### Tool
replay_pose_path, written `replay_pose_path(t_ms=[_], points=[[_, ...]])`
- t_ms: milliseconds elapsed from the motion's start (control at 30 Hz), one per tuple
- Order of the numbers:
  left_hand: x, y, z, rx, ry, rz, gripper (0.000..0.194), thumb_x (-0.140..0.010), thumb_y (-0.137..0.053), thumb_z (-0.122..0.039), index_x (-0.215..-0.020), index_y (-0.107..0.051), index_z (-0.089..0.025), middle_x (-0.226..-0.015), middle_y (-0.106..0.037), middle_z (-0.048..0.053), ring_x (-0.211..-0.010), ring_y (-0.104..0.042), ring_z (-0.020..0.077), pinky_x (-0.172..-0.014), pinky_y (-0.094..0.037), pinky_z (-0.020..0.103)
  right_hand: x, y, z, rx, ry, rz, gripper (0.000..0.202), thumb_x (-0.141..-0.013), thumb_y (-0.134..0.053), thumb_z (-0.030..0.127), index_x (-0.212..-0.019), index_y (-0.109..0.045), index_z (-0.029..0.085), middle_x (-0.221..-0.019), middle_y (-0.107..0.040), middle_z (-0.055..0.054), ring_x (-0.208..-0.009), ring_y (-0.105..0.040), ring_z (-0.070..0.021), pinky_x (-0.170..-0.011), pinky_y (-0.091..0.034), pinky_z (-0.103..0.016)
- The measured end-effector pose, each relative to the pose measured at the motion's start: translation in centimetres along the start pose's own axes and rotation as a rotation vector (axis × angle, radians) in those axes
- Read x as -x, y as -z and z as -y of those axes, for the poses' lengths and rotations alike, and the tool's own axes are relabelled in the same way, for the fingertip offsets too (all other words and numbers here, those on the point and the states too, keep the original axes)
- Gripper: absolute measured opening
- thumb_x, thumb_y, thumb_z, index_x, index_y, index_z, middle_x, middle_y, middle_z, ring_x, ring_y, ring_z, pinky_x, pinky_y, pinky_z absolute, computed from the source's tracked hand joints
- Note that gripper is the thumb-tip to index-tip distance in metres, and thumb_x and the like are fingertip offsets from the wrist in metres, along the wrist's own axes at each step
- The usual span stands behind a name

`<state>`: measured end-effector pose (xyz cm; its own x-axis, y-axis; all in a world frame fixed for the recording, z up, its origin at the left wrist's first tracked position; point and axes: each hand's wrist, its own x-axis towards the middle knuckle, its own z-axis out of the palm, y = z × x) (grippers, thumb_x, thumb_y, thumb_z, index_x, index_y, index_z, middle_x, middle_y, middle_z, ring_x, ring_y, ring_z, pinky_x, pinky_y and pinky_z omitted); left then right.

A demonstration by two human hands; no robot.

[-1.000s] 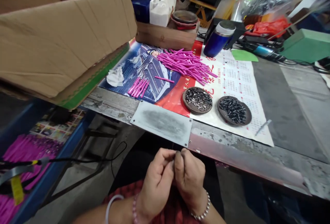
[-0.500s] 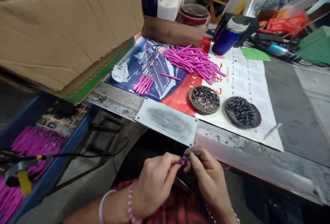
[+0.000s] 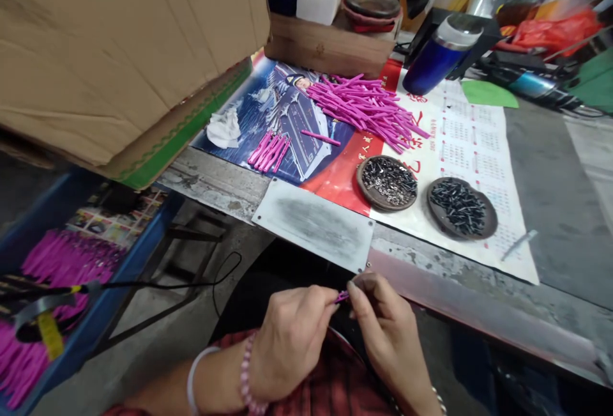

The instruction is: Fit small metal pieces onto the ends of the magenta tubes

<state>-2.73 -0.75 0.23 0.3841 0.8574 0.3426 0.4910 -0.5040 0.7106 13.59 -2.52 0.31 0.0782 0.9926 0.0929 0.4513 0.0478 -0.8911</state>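
Observation:
My left hand (image 3: 297, 333) pinches one end of a short magenta cord (image 3: 341, 296) between thumb and fingertips, just past the table's front edge. At the cord's other end, the thumb and fingers of my right hand (image 3: 385, 333) are closed on it. Fingers cover most of the cord, so any small part on it is hidden. On the table lie a heap of magenta cords (image 3: 364, 109), one loose magenta cord (image 3: 320, 137) and a small row of folded magenta cords (image 3: 269, 151). Small metal fittings fill one round dish (image 3: 363, 191); dark slim pieces fill another dish (image 3: 489, 227).
A large cardboard box (image 3: 134, 52) stands at the left. Below it, a blue bin (image 3: 160, 218) holds many magenta cords. A grey metal plate (image 3: 313, 221) sits at the table edge. Behind are a blue tumbler (image 3: 438, 61), a wooden box (image 3: 325, 45) and a crumpled tissue (image 3: 223, 128).
My view has shifted slightly, so the table things sit a little further right. Both hands stay together on the cord, with less of it showing between them.

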Motion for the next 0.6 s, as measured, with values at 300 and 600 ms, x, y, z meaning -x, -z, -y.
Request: replay_pose_path(t_ms=[300, 600], points=[[-0.5, 0.0, 0.4, 0.016, 0.002, -0.007, 0.013, -0.102, -0.050, -0.011, -0.101, -0.062, -0.016, -0.077, -0.076, 0.005, -0.064, -0.073, 0.0183, -0.064, -0.055, 0.027, -0.6, -0.5, 0.1, -0.149, -0.148, -0.009, 0.026, -0.099, -0.061, 0.032, -0.076, -0.060, 0.020, -0.063, -0.058, 0.003, -0.055, -0.056, -0.0100, -0.055, -0.044, -0.020], [-3.1, 3.0, 1.4, 0.411, 0.379, 0.114, 0.017, -0.099, -0.053, -0.015, -0.105, -0.067, -0.021, -0.076, -0.074, -0.003, -0.066, -0.071, 0.0102, -0.062, -0.052, 0.015, -1.6, 0.9, -0.2, -0.844, -0.433, -0.081, 0.032, -0.090, -0.071, 0.050, -0.084, -0.071, 0.019, -0.075, -0.070, -0.003, -0.052, -0.058, -0.0090, -0.057, -0.050, -0.022]])
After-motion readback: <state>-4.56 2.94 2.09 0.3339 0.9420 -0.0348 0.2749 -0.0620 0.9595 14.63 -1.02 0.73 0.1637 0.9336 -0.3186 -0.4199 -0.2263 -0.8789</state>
